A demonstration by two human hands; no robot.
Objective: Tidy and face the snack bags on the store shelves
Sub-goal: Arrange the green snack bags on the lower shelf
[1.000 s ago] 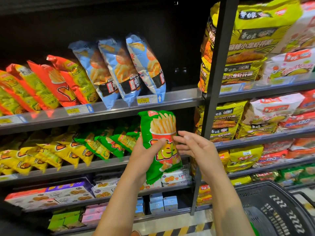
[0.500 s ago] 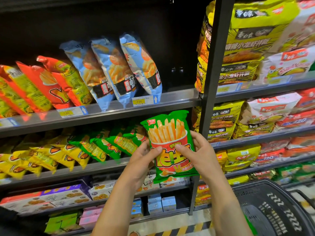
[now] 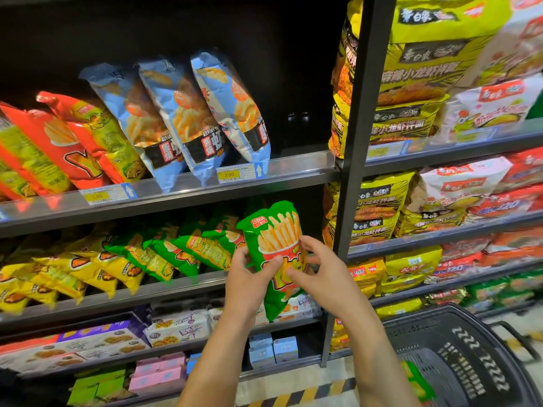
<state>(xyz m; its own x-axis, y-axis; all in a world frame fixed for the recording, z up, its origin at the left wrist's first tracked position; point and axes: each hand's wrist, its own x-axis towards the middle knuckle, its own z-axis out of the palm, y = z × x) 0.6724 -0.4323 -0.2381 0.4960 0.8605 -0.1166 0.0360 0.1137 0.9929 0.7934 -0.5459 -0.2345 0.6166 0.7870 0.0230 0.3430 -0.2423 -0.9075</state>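
gripped by left hand (image 3: 245, 279) and right hand (image 3: 326, 279), the green fries bag (image 3: 274, 230) is held upright, face outward, just right of the green row (image 3: 188, 251), nearest the left hand

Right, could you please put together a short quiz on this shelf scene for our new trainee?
1. True or false: the left hand and right hand both grip the green fries bag.
2. The blue bags stand on which shelf? A) above the shelved green bags B) below them C) the bottom one.
3. Fill in: the black basket sits at the lower ___ of the view.
Key: 1 true; 2 A; 3 right.
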